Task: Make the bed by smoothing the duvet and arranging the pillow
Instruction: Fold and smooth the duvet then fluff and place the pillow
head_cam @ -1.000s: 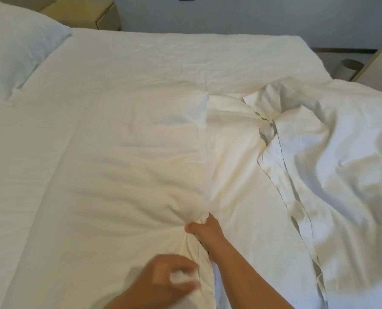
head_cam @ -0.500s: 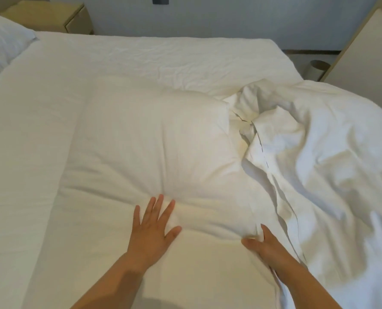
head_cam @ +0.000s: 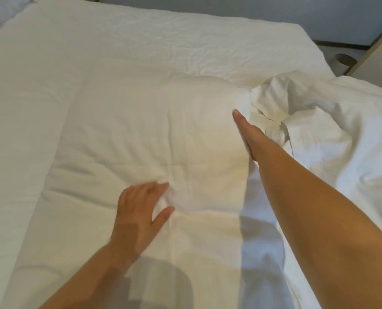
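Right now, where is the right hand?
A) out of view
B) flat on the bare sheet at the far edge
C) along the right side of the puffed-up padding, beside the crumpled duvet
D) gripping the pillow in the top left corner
C: the right hand lies with straight fingers along the right edge of the puffed padding. The crumpled duvet is just beyond it.

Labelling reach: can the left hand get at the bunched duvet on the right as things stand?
Probably not cleanly. The left hand lies flat on the pillow, and the right hand and forearm lie between it and the bunched duvet. The right hand, beside the duvet, looks better placed.
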Motion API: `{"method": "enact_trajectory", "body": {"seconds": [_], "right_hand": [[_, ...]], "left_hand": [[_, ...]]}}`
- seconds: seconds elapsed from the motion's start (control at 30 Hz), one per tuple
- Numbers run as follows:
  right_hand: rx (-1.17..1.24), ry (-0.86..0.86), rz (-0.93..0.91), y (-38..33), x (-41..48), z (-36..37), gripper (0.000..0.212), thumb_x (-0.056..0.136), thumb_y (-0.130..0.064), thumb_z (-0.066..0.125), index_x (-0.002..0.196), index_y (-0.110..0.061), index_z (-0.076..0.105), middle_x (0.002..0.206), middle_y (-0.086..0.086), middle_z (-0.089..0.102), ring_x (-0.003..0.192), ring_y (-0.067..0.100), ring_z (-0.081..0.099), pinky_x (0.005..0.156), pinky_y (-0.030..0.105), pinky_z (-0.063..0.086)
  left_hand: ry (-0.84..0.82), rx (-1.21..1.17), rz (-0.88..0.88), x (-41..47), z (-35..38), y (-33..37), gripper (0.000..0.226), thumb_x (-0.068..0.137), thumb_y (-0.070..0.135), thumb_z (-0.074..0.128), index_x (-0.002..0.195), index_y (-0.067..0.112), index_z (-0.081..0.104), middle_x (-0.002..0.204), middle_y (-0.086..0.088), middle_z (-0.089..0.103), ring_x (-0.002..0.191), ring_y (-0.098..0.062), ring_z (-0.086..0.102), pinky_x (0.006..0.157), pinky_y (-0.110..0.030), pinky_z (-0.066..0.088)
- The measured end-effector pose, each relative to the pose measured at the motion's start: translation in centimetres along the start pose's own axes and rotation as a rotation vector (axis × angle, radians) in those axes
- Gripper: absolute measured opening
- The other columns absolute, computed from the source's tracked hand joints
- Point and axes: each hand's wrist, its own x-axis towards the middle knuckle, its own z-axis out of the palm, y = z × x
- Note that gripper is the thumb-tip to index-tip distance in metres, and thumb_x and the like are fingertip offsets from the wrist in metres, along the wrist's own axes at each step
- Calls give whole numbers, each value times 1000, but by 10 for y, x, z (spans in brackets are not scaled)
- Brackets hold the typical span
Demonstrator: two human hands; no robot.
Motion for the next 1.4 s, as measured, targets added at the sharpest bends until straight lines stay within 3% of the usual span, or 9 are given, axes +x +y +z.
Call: {"method": "enact_trajectory", "body": {"seconds": [0.2, 0.33, 0.5, 0.63, 0.77, 0.97, 1.13, 1.3, 1.4], "right_hand": [[214, -73, 6, -19, 38, 1, 47, 85, -62, 44, 102, -23, 63, 93, -9, 71, 91, 10, 64, 81, 22, 51], [326, -69, 10, -39, 73, -8, 59, 85, -67, 34, 114, -21, 58, 98, -1, 68, 88, 15, 64, 67, 29, 50], [79, -26, 57, -57, 102, 21, 62, 84, -46, 60, 137, -22, 40, 128, 7, 58, 100, 21, 60, 59, 22, 50], [-248, 57, 43, -51, 103, 45, 42, 94, -24, 48, 130, -3, 44, 83, 2, 52, 76, 20, 52, 41, 18, 37], [-263, 179, -246, -43, 99, 53, 55, 89, -9, 52, 140, -3, 30, 105, 7, 60, 122, 31, 49, 74, 15, 43], [-729, 558, -1331, -34, 50, 68, 43, 60, -11, 53, 103, -5, 51, 87, 14, 66, 79, 24, 49, 60, 25, 36], [-639, 313, -240, -26, 75, 22, 54, 94, -17, 42, 143, -8, 20, 123, 23, 54, 113, 36, 51, 87, 36, 41], [-133, 228, -107, -12, 64, 13, 70, 94, -32, 46, 148, -14, 4, 145, 15, 36, 128, 33, 41, 99, 33, 34], [-81, 193, -110, 9, 34, 18, 69, 93, -35, 47, 147, -15, 10, 136, 10, 44, 131, 28, 39, 104, 30, 29]], "left_hand": [[-146, 183, -64, 57, 22, -27, 62, 93, 59, 5, 142, 27, 26, 138, -15, 48, 142, -19, 6, 114, -30, -8], [-38, 158, 8, 43, 62, -37, 61, 92, 61, 8, 146, 35, 1, 158, 1, 7, 144, -6, -10, 116, -35, -6], [53, 126, 55, 49, 77, -46, 62, 91, 60, 13, 147, 34, 5, 157, 7, -4, 145, -8, -1, 116, -37, 0], [38, 157, 62, 51, 80, -50, 62, 92, 60, 14, 147, 34, 6, 157, 7, -5, 145, -9, -1, 116, -38, 1], [11, 155, 44, 49, 78, -48, 55, 92, 60, 14, 139, 33, 22, 157, 8, -5, 145, -8, -2, 117, -37, 1], [-12, 80, 30, 49, 70, -46, 61, 91, 62, 12, 146, 37, 4, 157, 11, -7, 144, -4, -4, 116, -32, -2], [-59, 77, 33, 50, 67, -42, 61, 91, 62, 10, 146, 38, 3, 156, 13, -9, 144, -4, -6, 116, -32, -5], [-88, 45, 2, 53, 69, -44, 53, 91, 62, 9, 140, 45, 19, 157, 13, 2, 143, 0, -4, 116, -30, -6], [-5, -69, -55, 74, 48, -29, 47, 95, 55, 10, 109, 29, 47, 122, -10, 60, 127, -9, 34, 113, -20, -3]]}}
